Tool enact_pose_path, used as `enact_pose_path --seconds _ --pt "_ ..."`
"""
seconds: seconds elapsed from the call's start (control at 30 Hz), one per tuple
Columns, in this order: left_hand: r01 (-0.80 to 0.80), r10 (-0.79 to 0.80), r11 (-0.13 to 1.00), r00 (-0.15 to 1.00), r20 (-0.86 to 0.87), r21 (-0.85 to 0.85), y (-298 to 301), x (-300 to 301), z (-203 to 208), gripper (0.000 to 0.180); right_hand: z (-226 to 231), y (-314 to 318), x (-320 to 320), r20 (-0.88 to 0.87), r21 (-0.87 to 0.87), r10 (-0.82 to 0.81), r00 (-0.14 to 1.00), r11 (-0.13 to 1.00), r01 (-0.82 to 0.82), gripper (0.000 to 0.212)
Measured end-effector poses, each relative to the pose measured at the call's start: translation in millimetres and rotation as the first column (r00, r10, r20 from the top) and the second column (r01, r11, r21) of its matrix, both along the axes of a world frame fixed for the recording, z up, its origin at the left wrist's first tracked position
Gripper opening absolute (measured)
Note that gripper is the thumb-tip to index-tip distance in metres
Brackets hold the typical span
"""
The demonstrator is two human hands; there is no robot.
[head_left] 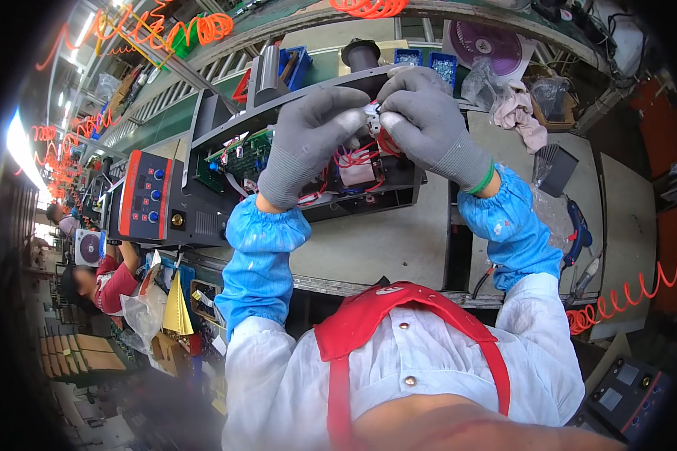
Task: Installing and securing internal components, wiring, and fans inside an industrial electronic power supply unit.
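My left hand [308, 139] and my right hand [429, 124], both in grey gloves, meet over an opened dark metal machine housing [387, 197]. Between their fingertips is a small white plastic connector [373, 119]. Both hands are closed in a pinch on it, though the fingers partly cover it. Red wires [357, 158] run below the hands inside the housing. A green circuit board [250, 155] stands in the housing left of my left hand. At the left end is a red-and-black control panel [144, 195] with blue knobs.
Behind the housing are blue bins [442, 68] of small parts and a dark spool [360, 55]. A purple fan [486, 45] lies at the back right. On the right bench are a pink cloth [519, 116] and a blue-handled tool [578, 233]. A co-worker [105, 286] is at left.
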State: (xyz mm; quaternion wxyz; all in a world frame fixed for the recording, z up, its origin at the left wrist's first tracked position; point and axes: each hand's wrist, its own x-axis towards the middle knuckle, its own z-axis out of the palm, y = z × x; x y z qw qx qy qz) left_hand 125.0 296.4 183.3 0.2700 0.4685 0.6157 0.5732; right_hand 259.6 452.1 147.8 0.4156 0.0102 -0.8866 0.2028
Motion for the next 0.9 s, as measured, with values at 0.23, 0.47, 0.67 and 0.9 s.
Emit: enact_pose_path --seconds 0.23,0.47,0.67,0.9 --pt "-0.008 0.007 1.0 0.996 -0.091 -0.006 6 2 -2 0.024 -1 3 -3 -0.018 -0.02 0.027 0.999 0.999 -0.028 0.013" --pt "0.005 0.006 0.999 0.97 -0.242 0.045 7 -7 -3 0.022 0 -1 -4 -0.02 -0.042 -0.005 1.0 0.999 0.004 0.011" --pt "-0.024 0.028 0.999 0.992 -0.12 0.037 7 1 -7 0.022 -2 2 -6 -0.039 -0.027 0.0 0.999 1.0 -0.001 0.011" --pt "-0.029 0.029 0.999 0.999 -0.016 -0.029 6 0 2 0.026 1 -2 0 0.015 -0.124 -0.012 1.0 0.992 0.014 0.014"
